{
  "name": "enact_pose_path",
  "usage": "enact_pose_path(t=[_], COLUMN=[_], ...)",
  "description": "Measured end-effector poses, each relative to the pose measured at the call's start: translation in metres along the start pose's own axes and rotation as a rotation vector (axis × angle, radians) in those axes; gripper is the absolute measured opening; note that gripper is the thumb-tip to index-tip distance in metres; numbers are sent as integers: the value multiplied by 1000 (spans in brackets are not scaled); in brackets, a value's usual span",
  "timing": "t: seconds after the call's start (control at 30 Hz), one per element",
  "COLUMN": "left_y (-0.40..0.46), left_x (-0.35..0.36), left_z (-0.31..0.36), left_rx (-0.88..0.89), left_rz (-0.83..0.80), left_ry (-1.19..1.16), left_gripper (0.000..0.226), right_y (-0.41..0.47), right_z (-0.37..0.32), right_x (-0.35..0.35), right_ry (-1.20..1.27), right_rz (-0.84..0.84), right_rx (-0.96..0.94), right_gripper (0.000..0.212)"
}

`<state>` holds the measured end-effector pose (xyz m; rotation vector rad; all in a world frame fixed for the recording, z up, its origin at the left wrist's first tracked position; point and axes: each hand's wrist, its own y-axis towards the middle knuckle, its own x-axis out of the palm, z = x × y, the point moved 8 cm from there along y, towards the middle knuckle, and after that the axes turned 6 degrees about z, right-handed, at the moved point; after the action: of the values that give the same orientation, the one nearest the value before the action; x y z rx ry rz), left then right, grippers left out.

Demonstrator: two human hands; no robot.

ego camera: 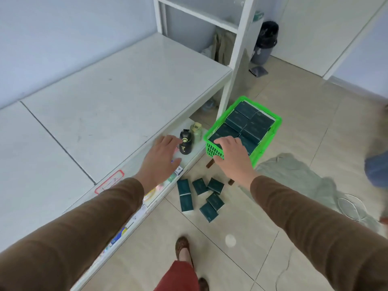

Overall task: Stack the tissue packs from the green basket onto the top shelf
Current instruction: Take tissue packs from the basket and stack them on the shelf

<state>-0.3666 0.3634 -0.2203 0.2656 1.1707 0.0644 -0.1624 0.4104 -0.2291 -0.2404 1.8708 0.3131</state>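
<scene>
- Tissue packs (248,124), dark teal, fill the green basket (264,143) at about two o'clock from the middle of our view; the basket stands raised on something with wooden legs (210,163), just beside the shelf's white upright (228,93).
- More packs (201,196) lie scattered on the tiled floor (294,114) at about six o'clock from the basket.
- Our right hand (230,150) reaches over the basket's near corner, fingers curled down onto the packs there; we cannot tell whether it grips one.
- Our left hand (162,156) hovers spread and holding nothing, at nine o'clock from the basket, above the lower shelf's edge.
- The top shelf (100,97), a broad white surface, lies at ten o'clock.
- A black bottle (185,142) and a pale green bottle (196,131) stand on the lower shelf between left hand and basket.
</scene>
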Motion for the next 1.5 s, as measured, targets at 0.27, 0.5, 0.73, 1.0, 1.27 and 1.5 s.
enact_pose_path(t=[0.27, 0.5, 0.73, 1.0, 1.27, 1.5], left_y=[116, 208, 309, 407, 423, 393], left_x=[118, 212, 318, 431, 475, 435], left_z=[44, 71, 71, 53, 47, 43], left_rx=[-12, -31, -132, -192, 175, 74], left_rz=[-159, -342, -487, -495, -608, -594], left_ry=[-84, -86, 39, 217, 502, 599], left_gripper=[52, 54, 58, 64, 69, 40], right_y=[62, 111, 177, 209, 196, 192], right_z=[142, 268, 391, 449, 454, 453], right_x=[27, 60, 119, 195, 226, 227], right_ry=[17, 159, 248, 330, 482, 560], right_rz=[-110, -178, -235, -296, -320, -311], right_rx=[186, 406, 586, 780, 879, 895], right_gripper=[44, 46, 47, 70, 84, 91])
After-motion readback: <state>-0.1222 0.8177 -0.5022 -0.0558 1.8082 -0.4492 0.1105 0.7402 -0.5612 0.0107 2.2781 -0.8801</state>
